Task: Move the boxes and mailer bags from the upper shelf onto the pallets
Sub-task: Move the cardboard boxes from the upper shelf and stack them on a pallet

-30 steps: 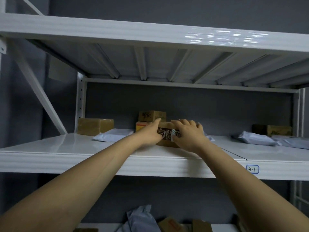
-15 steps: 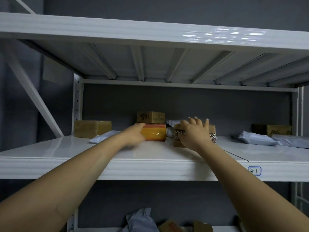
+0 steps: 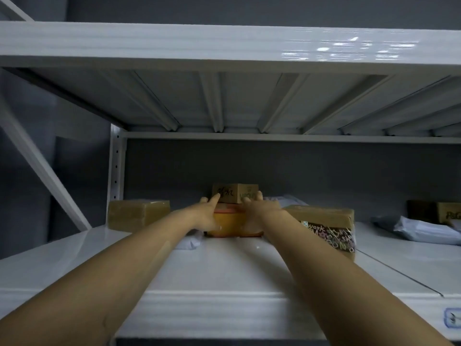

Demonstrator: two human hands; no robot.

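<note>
An orange-yellow box [image 3: 228, 224] lies at the middle back of the white upper shelf [image 3: 224, 270], with a small brown cardboard box [image 3: 235, 193] stacked on it. My left hand [image 3: 208, 214] presses the orange box's left side, its index finger touching the small box. My right hand [image 3: 253, 216] grips the right side of the same stack. A taped brown box with a lettered label [image 3: 326, 227] sits just right of my right arm. A white mailer bag [image 3: 189, 242] lies partly hidden under my left forearm.
A brown box [image 3: 138, 215] stands at the shelf's back left by the upright post [image 3: 116, 171]. Grey mailer bags [image 3: 421, 231] and two brown boxes [image 3: 446, 213] lie at the right. Another shelf [image 3: 224, 46] hangs close overhead.
My right hand let go of the lettered box, which now rests on the shelf to the right, and joined my left hand on the orange box stack. The camera moved closer.
</note>
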